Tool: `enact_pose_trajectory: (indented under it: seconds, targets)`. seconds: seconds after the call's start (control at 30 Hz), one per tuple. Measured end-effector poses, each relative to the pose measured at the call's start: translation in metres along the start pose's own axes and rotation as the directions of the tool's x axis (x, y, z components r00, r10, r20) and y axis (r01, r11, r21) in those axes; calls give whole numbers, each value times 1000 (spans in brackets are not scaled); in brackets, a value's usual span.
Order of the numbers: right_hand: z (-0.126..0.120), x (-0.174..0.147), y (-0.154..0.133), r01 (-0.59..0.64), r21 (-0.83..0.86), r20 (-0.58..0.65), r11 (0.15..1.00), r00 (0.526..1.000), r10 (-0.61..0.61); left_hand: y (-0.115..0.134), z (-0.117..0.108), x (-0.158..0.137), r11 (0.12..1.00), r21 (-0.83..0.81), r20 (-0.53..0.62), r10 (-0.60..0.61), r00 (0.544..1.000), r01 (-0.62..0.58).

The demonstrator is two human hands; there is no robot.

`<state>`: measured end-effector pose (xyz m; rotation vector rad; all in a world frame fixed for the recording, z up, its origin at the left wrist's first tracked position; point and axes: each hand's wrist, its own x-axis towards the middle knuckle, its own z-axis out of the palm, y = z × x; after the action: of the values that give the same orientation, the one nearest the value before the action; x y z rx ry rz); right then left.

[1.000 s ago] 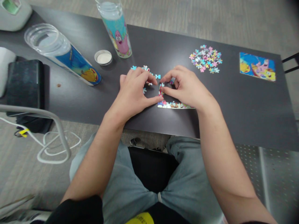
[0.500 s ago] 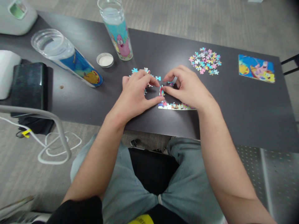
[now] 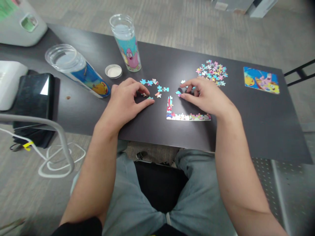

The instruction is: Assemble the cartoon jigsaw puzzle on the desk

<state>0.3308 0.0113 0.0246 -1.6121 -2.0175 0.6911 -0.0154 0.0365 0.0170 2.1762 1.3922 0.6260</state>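
Observation:
Over the left group of jigsaw pieces (image 3: pixel 159 88) is my left hand (image 3: pixel 125 101), thumb and index finger apart. A small blue-green jigsaw piece (image 3: pixel 150 98) shows by its thumb, and it is hard to tell whether they touch. My right hand (image 3: pixel 205 93) hovers right of the group with its fingers apart. Its thumb tip meets a blue and pink jigsaw piece (image 3: pixel 178 93), and a few more pieces are partly hidden under its fingers. Below both hands, an L-shaped strip of joined puzzle edge (image 3: pixel 188 117) lies on the table, its short arm rising on the left.
A heap of loose jigsaw pieces (image 3: pixel 213 72) lies beyond my right hand. Farther right is a picture card (image 3: pixel 261 80). At the left are two clear-topped printed tubes, one blue (image 3: pixel 86 77) and one teal (image 3: pixel 129 49), a round lid (image 3: pixel 113 71) and a black case (image 3: pixel 33 98).
My hands have moved apart from the short arm of the puzzle edge, the left one going left. The whole L-shaped strip now shows. The view has shifted a little.

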Motion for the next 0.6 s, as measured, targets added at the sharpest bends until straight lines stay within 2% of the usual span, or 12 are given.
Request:
enact_pose_trajectory:
  seconds: [0.13, 0.27, 0.47, 0.6]
  targets:
    - [4, 5, -2, 30, 16, 21, 999, 999, -30, -1, 1, -2, 1000, 18, -21, 4, 1000, -4]
    - [4, 8, 6, 39, 24, -9, 999, 999, -39, -6, 0, -5, 999, 29, -51, 21, 998, -19]
    - [-6, 2, 19, -38, -21, -183, 999, 983, 33, -17, 4, -1, 998, 0, -121, 60, 991, -61]
    - [-17, -8, 24, -59, -103, -133, 993, 990, 45, -24, 10, 5, 996, -7, -159, 82, 984, -84]
